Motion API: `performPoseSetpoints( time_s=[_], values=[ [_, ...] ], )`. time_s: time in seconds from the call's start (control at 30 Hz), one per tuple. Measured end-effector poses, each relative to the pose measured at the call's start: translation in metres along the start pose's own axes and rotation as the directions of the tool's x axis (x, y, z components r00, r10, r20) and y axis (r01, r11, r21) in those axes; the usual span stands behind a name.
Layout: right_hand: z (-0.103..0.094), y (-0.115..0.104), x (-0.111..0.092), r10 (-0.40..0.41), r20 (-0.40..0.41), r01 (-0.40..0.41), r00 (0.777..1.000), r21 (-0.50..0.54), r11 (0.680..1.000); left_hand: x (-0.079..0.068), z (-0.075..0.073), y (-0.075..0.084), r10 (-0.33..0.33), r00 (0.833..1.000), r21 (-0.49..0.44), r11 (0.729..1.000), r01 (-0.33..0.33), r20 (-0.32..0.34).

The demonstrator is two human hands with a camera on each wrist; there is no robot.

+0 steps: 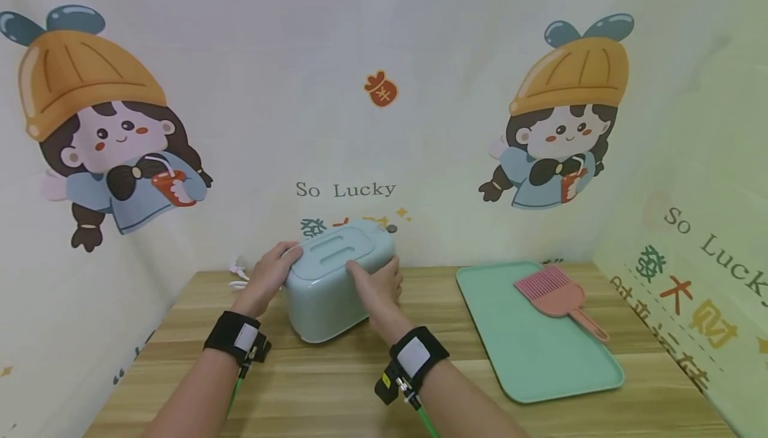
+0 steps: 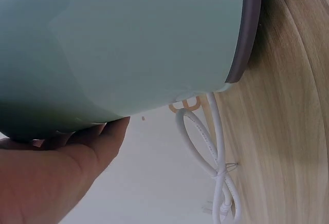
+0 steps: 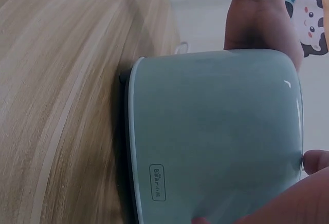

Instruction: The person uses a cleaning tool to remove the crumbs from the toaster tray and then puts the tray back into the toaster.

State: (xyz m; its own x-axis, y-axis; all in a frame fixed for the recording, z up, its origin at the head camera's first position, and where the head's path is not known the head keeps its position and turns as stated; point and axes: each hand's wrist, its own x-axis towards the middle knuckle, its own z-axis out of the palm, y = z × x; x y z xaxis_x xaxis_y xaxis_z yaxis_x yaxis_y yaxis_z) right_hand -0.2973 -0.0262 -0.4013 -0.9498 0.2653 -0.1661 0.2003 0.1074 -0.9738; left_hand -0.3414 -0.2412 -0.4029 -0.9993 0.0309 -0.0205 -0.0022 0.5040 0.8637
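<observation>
A pale green toaster [image 1: 327,305] stands at the back left of the table, set at an angle, its two-slot top [image 1: 333,251] facing up. My left hand [image 1: 267,278] grips its left end, the thumb on the upper edge and the other fingers behind it. Opposite, my right hand [image 1: 378,288] holds the right part, thumb on the top edge and fingers round the side. In the left wrist view, the dark base rim [image 2: 249,29] is close to the wood; I cannot tell whether it touches everywhere. A bundled white cord [image 2: 216,152] hangs behind the toaster.
On the right lies a mint-green tray [image 1: 510,351], and on it a pink scoop-like tool [image 1: 558,295] with comb teeth and a handle. The wooden table [image 1: 432,391] ends at a printed cloth [image 1: 438,131] at the back and right.
</observation>
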Motion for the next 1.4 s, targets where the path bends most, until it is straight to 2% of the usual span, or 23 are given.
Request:
performPoseSetpoints(
  time_s=[0.17, 0.43, 0.7, 0.87, 1.0, 1.13, 1.4],
  values=[
    [-0.008, 0.002, 0.002, -0.034, 0.013, 0.034, 0.999, -0.013, 0.999, -0.011, 0.004, 0.003, 0.036, 0.999, 0.033, 0.999, -0.036, 0.009],
    [-0.02, 0.007, 0.011, -0.062, 0.071, 0.069, 0.996, -0.098, 0.993, -0.032, 0.017, 0.011, 0.092, 0.995, 0.036, 0.995, -0.093, 0.038],
    [-0.03, 0.006, 0.01, -0.165, 0.092, 0.171, 0.982, -0.063, 0.983, -0.052, 0.031, 0.021, 0.114, 0.992, 0.039, 0.993, -0.115, 0.047],
    [-0.039, 0.007, 0.013, -0.224, 0.12, 0.23, 0.967, -0.044, 0.972, -0.064, 0.042, 0.026, 0.164, 0.986, 0.143, 0.976, -0.165, 0.016],
    [-0.048, 0.009, 0.014, -0.196, 0.162, 0.21, 0.967, -0.078, 0.974, -0.073, 0.052, 0.029, 0.209, 0.977, 0.224, 0.955, -0.196, -0.032],
    [-0.059, 0.01, 0.016, -0.168, 0.215, 0.192, 0.962, -0.096, 0.977, -0.083, 0.065, 0.035, 0.23, 0.971, 0.248, 0.946, -0.208, -0.061],
    [-0.08, 0.012, 0.019, -0.177, 0.298, 0.224, 0.938, -0.132, 0.966, -0.101, 0.092, 0.047, 0.264, 0.959, 0.282, 0.932, -0.227, -0.104]
  ],
)
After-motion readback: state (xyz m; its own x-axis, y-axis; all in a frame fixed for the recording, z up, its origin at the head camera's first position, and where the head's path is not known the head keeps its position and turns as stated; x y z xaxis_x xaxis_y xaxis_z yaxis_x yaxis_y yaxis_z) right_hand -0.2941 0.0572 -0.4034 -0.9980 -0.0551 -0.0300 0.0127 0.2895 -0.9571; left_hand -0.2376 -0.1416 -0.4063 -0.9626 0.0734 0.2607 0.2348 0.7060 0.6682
